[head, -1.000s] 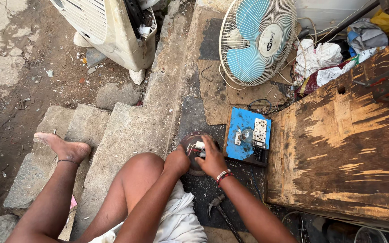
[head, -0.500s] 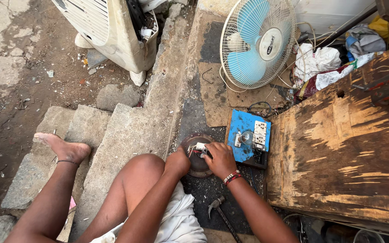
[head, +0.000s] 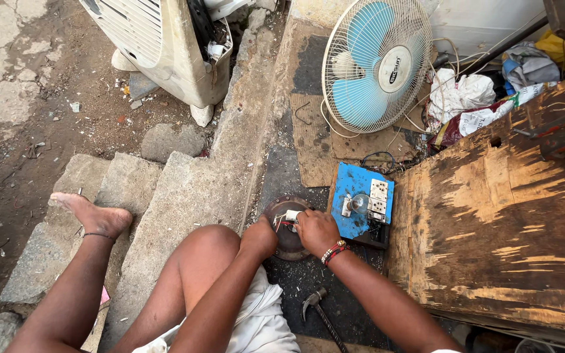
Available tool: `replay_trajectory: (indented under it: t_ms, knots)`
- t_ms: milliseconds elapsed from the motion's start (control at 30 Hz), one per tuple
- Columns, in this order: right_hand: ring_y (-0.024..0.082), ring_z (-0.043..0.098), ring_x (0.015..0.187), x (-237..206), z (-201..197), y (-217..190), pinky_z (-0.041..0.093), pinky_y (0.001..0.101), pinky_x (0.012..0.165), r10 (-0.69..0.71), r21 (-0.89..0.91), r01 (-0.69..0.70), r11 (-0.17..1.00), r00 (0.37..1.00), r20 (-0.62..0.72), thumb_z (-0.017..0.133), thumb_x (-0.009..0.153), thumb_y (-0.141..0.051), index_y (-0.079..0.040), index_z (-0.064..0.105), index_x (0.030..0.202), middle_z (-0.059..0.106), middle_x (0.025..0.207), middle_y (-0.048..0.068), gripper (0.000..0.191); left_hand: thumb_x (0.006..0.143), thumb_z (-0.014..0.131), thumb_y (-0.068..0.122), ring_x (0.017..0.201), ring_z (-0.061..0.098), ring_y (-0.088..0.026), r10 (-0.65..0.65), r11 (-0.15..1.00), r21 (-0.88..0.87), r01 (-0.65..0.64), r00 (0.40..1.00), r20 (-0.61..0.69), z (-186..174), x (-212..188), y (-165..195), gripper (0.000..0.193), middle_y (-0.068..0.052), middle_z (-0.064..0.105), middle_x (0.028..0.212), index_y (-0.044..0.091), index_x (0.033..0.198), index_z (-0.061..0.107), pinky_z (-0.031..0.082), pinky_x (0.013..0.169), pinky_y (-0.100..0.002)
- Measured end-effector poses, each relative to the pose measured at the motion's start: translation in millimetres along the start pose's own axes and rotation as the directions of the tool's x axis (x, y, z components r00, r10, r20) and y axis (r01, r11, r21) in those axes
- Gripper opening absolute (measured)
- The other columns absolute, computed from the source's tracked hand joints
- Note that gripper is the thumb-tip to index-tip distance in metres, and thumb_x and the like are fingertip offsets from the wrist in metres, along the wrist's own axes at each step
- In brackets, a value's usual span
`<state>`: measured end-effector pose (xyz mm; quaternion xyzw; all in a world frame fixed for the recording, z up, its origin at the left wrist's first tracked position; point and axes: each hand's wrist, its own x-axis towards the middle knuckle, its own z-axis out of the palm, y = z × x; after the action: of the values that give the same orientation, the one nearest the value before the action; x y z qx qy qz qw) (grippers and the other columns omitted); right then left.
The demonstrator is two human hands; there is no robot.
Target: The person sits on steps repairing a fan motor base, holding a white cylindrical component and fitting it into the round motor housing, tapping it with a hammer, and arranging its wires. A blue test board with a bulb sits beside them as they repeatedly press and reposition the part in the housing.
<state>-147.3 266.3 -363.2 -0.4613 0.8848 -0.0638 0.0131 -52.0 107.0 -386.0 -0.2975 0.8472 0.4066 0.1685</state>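
On the dark concrete ledge, a round rusty motor part (head: 288, 229) is pinned flat between both hands so it can't roll. The left hand (head: 260, 236) is curled closed on its near rim, and the right hand (head: 316, 230) is pinched on a small white connector (head: 293, 215) with red and white wires, probably kept up where it can be seen. A blue switchboard (head: 363, 204) is parked just beside it, a hammer (head: 316, 306) near the knees, a table fan (head: 377, 62) further back.

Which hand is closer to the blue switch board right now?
Right. The right hand lies just beside the blue switch board; the left hand is farther off, across the round motor part.
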Motion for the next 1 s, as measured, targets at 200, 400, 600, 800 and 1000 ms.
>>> replay_trajectory:
  t_ms: [200,400,600,800,1000]
  knots:
    - [0.038,0.071,0.072,-5.8,19.9,-13.3,0.055,0.0512,0.062,0.323,0.045,-0.321,0.946,0.944,-0.070,0.071,0.090,-0.040,-0.008,0.068,0.083,0.072,0.080,0.016,0.032,0.089,0.055,0.011,0.110,0.069,-0.044,0.029,1.000,0.007,-0.029,0.999,-0.018,-0.4,-2.6,0.6,0.044,-0.032,0.070,0.114,-0.005,0.129,0.053,0.054,0.098,-0.049]
    - [0.040,0.070,0.072,-18.8,13.0,-24.9,0.054,0.0516,0.062,0.465,0.112,-0.457,0.883,0.882,-0.068,0.070,0.088,-0.052,-0.010,0.070,0.076,0.072,0.075,0.015,0.044,0.090,0.056,0.015,0.109,0.070,-0.043,0.020,0.998,0.064,-0.023,0.999,0.034,1.5,-8.3,4.9,0.062,-0.030,0.070,0.115,-0.007,0.145,0.038,0.055,0.096,-0.048]
    - [0.035,0.070,0.087,-26.8,-15.5,-5.9,0.055,0.0463,0.072,0.290,0.231,-0.247,0.941,0.941,-0.172,0.073,0.085,-0.028,-0.011,0.071,0.105,0.073,0.095,0.011,0.026,0.096,0.047,0.014,0.107,0.070,-0.042,0.053,0.989,0.135,-0.059,0.997,0.048,3.2,-10.6,11.0,0.067,-0.030,0.069,0.117,-0.009,0.154,0.024,0.056,0.093,-0.048]
    - [0.028,0.063,0.101,-15.8,-25.4,-10.2,0.047,0.0454,0.083,0.027,0.108,-0.010,0.994,0.987,-0.159,0.076,0.075,-0.019,-0.014,0.073,0.113,0.069,0.107,0.007,0.038,0.100,0.046,0.016,0.103,0.074,-0.038,0.031,0.960,0.276,-0.041,0.999,0.043,7.2,-17.1,15.5,0.056,-0.025,0.073,0.114,-0.008,0.150,0.033,0.057,0.091,-0.049]
    - [0.024,0.063,0.097,0.1,-20.2,1.1,0.044,0.0448,0.087,-0.065,-0.033,0.065,0.997,0.998,0.021,0.072,0.084,-0.024,-0.018,0.075,0.105,0.068,0.094,0.001,0.022,0.097,0.056,0.019,0.107,0.073,-0.033,0.094,0.917,0.392,-0.071,0.995,-0.040,11.6,-18.3,14.7,0.038,-0.020,0.074,0.115,-0.004,0.127,0.059,0.054,0.096,-0.049]
